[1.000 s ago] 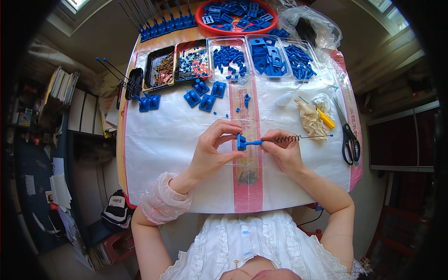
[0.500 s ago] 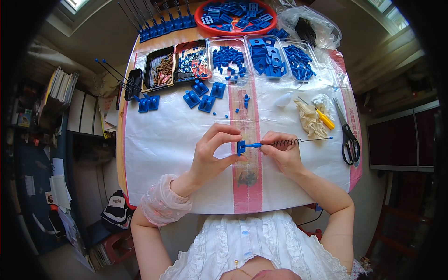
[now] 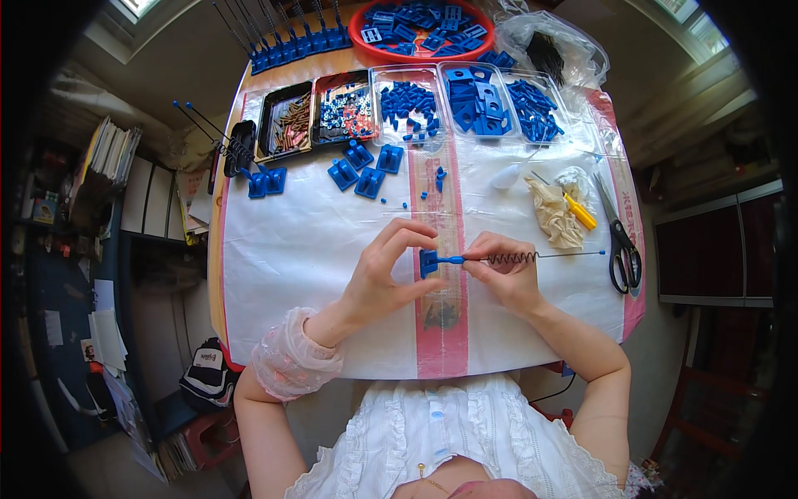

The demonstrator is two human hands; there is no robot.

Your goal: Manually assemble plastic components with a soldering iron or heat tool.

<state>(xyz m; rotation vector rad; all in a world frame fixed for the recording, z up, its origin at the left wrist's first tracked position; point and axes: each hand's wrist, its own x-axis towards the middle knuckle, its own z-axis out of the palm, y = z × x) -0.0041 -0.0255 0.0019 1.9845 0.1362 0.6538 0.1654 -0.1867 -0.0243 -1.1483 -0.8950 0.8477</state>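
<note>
Blue block (image 3: 429, 262) now closer, rod's (image 3: 532, 257) end hidden.

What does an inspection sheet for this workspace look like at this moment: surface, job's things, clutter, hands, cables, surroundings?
Surface: white plastic sheet with a pink band over the table.
Job's things: small blue plastic block meets a thin wire rod with a coiled spring.
Clutter: clear trays of blue parts, round red bowl, black-handled scissors, yellow-handled tool.
Hands: left hand pinches the block; right hand holds the rod.
Cables: dark cable under the table edge.
Surroundings: stacked papers on the left.
</note>
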